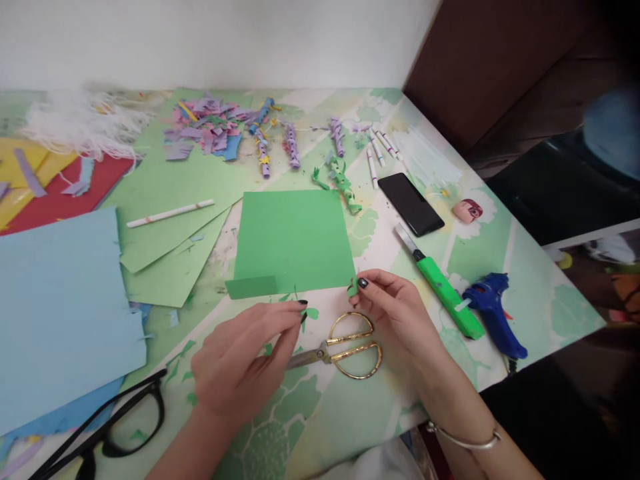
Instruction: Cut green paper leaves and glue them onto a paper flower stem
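Note:
My right hand [400,307] pinches a small curled piece of green paper [352,291] between thumb and fingertips, at the lower right corner of a green paper sheet [295,240]. My left hand [240,353] hovers to its left, thumb and finger brought close together; whether anything is between them I cannot make out. Just beyond those fingertips is a green paper scrap [313,313]. Gold-handled scissors [324,352] lie between my hands, the blades partly under my left hand. A cut green strip [251,287] rests across the sheet's lower left corner.
A utility knife [445,293], blue glue gun [495,313] and black phone [411,203] lie right. Behind are decorated paper rolls [291,145], markers [373,168] and a scrap pile [210,127]. Light blue paper [65,313] and black glasses [133,420] lie left.

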A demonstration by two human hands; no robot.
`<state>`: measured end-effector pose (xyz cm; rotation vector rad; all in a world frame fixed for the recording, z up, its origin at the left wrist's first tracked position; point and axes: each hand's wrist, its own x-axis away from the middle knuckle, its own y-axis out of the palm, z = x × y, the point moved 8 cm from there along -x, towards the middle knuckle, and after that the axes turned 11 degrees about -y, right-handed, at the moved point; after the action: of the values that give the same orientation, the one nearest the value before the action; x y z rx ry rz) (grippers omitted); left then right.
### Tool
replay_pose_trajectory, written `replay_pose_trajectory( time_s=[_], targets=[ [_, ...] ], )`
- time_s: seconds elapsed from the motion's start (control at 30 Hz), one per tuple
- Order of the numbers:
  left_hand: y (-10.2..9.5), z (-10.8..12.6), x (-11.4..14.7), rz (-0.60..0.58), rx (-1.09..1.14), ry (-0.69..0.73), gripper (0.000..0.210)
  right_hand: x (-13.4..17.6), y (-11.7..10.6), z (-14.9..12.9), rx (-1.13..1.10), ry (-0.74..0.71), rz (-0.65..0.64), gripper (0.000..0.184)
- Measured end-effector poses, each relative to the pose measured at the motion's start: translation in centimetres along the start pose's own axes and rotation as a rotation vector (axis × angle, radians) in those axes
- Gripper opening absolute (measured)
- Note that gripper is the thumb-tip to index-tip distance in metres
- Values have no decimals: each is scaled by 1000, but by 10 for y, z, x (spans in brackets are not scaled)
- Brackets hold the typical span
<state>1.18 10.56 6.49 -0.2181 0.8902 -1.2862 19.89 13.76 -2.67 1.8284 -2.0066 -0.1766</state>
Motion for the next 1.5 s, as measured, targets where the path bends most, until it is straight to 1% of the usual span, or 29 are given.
replay_pose_trajectory(
  time_s=[0.1, 0.17, 0.23, 0.27, 0.33, 0.43, 0.5, 0.6, 0.7, 0.83, 0.9, 1.0, 1.1, 1.2, 1.27, 1.33, 1.4, 1.5],
  targets=[
    [5, -11, -1, -11, -18, -92, 21, 5, 3, 0, -44, 29, 32, 17],
    [13, -18, -3, -82, 0, -138, 19, 6, 2, 1, -53, 46, 68, 18],
    [23, -26, -3, -192, 77, -195, 16, 6, -2, 5, -46, 68, 110, 19],
    [28, -31, -4, -249, 131, -249, 15, 5, -4, 7, -32, 76, 129, 19],
    [37, -44, -3, -332, 267, -422, 11, 5, -8, 10, 5, 74, 160, 20],
    [48, -56, 0, -400, 525, -674, 6, 5, -9, 13, 60, 50, 156, 20],
    [54, -58, 3, -436, 655, -784, 8, 5, -7, 12, 111, 24, 141, 19],
    [62, -62, 8, -493, 756, -897, 15, 5, -6, 6, 223, -31, 150, 18],
    [66, -65, 13, -505, 867, -955, 17, 7, -2, 6, 271, -52, 144, 17],
    [69, -66, 15, -527, 956, -986, 16, 9, 4, 19, 288, 35, 115, 18],
    [67, -66, 15, -528, 943, -985, 15, 9, 5, 21, 381, 48, 115, 14],
    [63, -66, 14, -507, 902, -974, 12, 7, 7, 18, 608, 6, 68, 8],
    [61, -65, 13, -485, 884, -985, 10, 4, 6, 12, 842, -33, 16, 13],
    [61, -64, 14, -463, 907, -1029, 9, 5, 5, 8, 915, -42, -9, 14],
    [60, -63, 15, -449, 928, -1065, 8, 9, 8, 3, 880, -92, -24, 13],
    [58, -62, 16, -434, 927, -1091, 8, 16, 17, -1, 737, -127, -63, 10],
    [56, -59, 16, -413, 916, -1102, 8, 26, 30, 1, 512, -90, -131, 10],
    [53, -51, 18, -406, 922, -1120, 10, 40, 53, 8, 230, 21, -256, 22]
  ],
)
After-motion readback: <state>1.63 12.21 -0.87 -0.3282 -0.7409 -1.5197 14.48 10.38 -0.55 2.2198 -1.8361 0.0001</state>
